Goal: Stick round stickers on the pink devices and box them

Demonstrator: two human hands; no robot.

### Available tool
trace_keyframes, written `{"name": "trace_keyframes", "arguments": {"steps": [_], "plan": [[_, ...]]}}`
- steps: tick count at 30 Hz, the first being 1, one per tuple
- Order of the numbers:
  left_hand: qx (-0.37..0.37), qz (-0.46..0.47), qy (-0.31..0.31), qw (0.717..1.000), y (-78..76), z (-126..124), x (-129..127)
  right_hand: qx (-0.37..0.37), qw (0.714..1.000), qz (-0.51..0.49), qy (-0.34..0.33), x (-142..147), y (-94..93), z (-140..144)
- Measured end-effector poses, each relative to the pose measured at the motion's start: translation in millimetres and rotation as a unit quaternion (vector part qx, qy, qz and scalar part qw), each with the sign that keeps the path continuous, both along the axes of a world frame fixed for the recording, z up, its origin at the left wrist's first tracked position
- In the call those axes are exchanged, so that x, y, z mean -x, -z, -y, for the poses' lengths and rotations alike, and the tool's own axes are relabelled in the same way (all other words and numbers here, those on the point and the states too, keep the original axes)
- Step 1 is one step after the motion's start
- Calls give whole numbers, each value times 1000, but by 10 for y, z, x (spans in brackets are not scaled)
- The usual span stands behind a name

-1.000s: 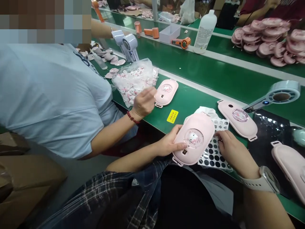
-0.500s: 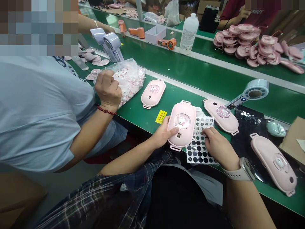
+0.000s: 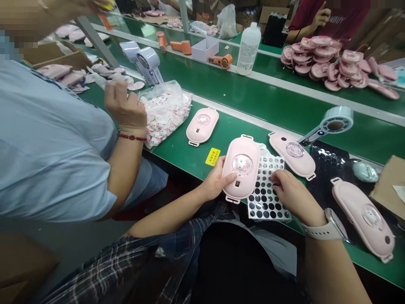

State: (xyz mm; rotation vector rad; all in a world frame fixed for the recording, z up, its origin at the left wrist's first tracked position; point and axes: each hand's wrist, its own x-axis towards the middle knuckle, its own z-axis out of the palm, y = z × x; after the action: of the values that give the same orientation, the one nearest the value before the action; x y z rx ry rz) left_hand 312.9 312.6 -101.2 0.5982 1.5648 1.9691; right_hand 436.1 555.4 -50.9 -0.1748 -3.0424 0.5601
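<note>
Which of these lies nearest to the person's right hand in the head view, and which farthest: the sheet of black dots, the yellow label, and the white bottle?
From the right hand:
1. Sheet of black dots, under its fingertips.
2. Yellow label, to the left on the green table.
3. White bottle, far back across the table.

Bare forearms, a pale-strapped smartwatch [image 3: 329, 224] on the right wrist, a dark plaid garment [image 3: 152, 261] over the lap.

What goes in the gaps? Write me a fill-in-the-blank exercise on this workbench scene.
1. The left hand holds a ____ oval case.
2. The right hand rests on a sheet of black ____.
3. The right wrist wears a ____.
4. The bench top is ____ in colour.

Missing words: pink; round stickers; watch; green
</note>
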Motion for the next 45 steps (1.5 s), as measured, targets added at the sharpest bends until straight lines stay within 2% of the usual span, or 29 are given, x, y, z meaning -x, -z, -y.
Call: {"name": "trace_keyframes", "arguments": {"steps": [10, 12, 14, 16, 18, 20, 23, 26, 29, 35, 45], "plan": [[-2, -12, 6, 1000, 62, 23, 23, 138, 987, 66, 47, -77, -190, -26], [-3, -18, 8, 1000, 62, 16, 22, 171, 981, 68, 62, -115, -180, -31], [-5, -24, 6, 1000, 67, 7, 15, 202, 972, 48, 107, -141, -121, -50], [-5, -32, 5, 999, 76, 0, 3, 237, 954, 4, 183, -151, -40, -61], [-2, -45, 5, 999, 81, -3, -15, 281, 924, -65, 253, -154, 14, -25], [3, -67, 0, 998, 72, -1, -38, 320, 891, -147, 288, -160, 1, 96], [14, -100, -10, 995, 30, 8, -71, 359, 872, -211, 256, -169, -125, 417], [29, -123, -13, 992, -15, 11, -91, 399, 880, -180, 185, -136, -235, 740], [25, -152, -9, 988, -24, 8, -96, 432, 878, -142, 151, -72, -213, 916], [30, -167, -11, 985, -16, 5, -106, 437, 879, -133, 137, 1, -83, 969], [16, -168, -7, 986, -13, 8, -119, 424, 884, -145, 134, 15, -95, 968]]}}
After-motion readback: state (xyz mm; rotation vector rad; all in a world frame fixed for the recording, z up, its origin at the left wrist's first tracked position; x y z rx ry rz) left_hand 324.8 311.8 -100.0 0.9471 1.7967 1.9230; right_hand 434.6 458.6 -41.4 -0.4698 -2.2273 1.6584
